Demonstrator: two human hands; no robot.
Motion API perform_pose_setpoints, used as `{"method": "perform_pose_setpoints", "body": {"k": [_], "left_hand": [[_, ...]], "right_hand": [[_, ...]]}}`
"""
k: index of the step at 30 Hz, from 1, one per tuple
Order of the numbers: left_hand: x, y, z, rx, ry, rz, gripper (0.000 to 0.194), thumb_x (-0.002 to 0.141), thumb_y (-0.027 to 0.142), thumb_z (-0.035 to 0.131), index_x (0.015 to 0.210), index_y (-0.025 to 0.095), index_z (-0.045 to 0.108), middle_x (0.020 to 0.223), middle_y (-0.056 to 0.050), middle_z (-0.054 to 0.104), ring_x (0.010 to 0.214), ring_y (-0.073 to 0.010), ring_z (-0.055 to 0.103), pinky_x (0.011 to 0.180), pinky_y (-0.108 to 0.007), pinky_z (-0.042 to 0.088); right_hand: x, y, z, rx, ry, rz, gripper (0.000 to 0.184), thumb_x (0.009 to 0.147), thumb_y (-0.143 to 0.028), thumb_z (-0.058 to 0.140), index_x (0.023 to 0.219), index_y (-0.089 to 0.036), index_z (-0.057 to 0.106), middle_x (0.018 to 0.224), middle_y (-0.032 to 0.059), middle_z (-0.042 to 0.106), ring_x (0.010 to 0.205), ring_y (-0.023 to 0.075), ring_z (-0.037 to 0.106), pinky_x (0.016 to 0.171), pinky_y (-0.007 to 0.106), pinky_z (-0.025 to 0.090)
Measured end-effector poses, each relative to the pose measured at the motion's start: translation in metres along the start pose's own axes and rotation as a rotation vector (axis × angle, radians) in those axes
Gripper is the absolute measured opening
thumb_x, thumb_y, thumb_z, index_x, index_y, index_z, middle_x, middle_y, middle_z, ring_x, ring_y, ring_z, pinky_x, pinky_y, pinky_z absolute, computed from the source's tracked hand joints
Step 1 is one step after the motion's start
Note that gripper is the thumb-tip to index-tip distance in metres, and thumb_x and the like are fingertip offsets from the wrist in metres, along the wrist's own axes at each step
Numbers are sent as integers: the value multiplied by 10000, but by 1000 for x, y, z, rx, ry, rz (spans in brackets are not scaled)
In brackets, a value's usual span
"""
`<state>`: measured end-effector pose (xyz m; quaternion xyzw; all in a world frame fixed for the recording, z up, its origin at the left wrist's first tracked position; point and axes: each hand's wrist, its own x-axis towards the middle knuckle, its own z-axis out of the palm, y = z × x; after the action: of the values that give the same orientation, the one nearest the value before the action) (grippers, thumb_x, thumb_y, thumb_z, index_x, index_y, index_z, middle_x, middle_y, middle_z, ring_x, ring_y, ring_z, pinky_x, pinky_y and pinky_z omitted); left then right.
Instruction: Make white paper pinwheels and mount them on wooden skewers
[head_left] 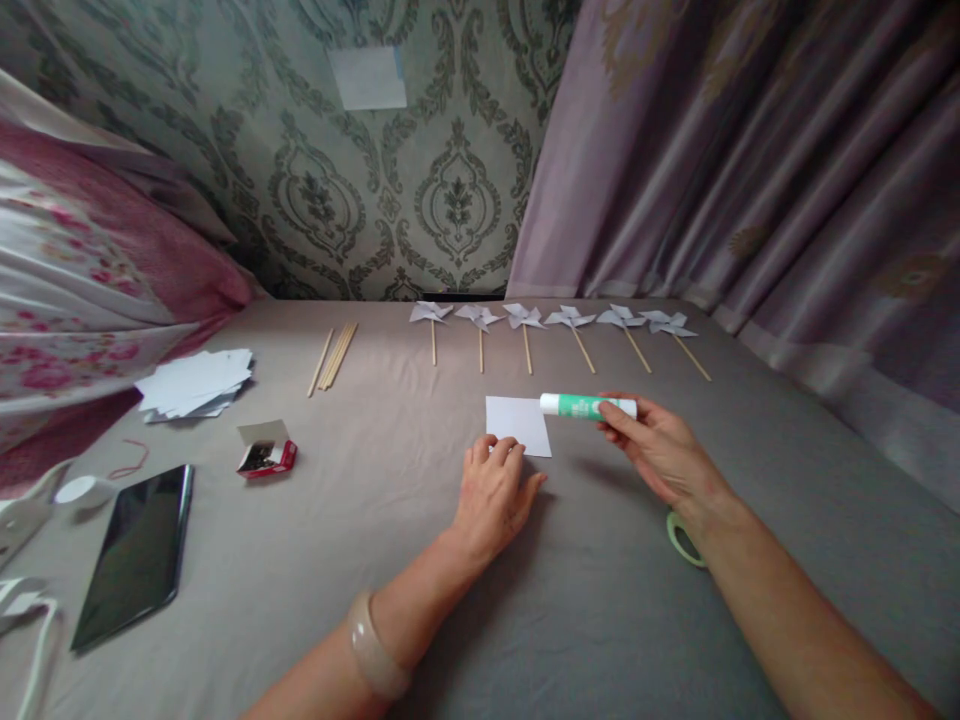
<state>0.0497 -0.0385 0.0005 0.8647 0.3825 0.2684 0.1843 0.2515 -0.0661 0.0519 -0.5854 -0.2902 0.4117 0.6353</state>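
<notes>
White paper (pixel 523 420), left hand (pixel 493 490) half-curled, perhaps touching, right hand (pixel 664 448) gripping tube (pixel 576 406)

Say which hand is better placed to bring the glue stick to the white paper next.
Right hand, I'd judge: it grips the glue stick, one end near the paper in this view. The left hand, fingers at the paper's near edge, seems better for steadying.

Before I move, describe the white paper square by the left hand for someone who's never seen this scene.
On the grey cloth, find the row of white paper pinwheels along the far edge. Nearer lies the flat white paper square, its near edge partly covered by the left hand. Unlike the layered white paper pile at left, it's neatly square.
</notes>
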Motion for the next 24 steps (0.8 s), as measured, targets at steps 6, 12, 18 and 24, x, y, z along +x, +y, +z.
{"method": "perform_pose_setpoints", "body": {"k": [6, 12, 18, 24], "left_hand": [[0, -5, -5, 219, -110, 71, 353, 918, 401, 481, 1163, 157, 557, 1233, -118, 597, 1164, -345, 459, 939, -493, 394], [-1, -3, -5, 220, -148, 70, 345, 921, 417, 464, 1142, 173, 565, 1207, -124, 599, 1166, -348, 465, 942, -502, 385], [-2, -5, -3, 204, -152, 67, 364, 928, 415, 444, 1159, 158, 557, 1221, -137, 591, 1167, -347, 459, 946, -511, 378], [-2, -3, -3, 210, -170, 51, 384, 929, 415, 441, 1178, 143, 549, 1241, -137, 581, 1171, -350, 451, 957, -511, 370]], "right_hand": [[31, -13, 31, -521, -183, -362, 391, 679, -305, 752, 1007, -137, 624, 871, 35, 678, 737, 140, 610, 688, 270, 488], [32, -18, 50, -949, -342, -491, 329, 748, -262, 681, 1060, -162, 650, 853, 32, 702, 643, 124, 576, 620, 247, 438], [32, -15, 56, -1101, -398, -527, 341, 772, -251, 663, 1104, -176, 645, 813, 16, 696, 633, 126, 578, 625, 240, 420], [36, -11, 58, -1136, -436, -549, 347, 778, -246, 662, 1119, -190, 637, 900, 35, 712, 701, 145, 609, 665, 248, 430]]}}
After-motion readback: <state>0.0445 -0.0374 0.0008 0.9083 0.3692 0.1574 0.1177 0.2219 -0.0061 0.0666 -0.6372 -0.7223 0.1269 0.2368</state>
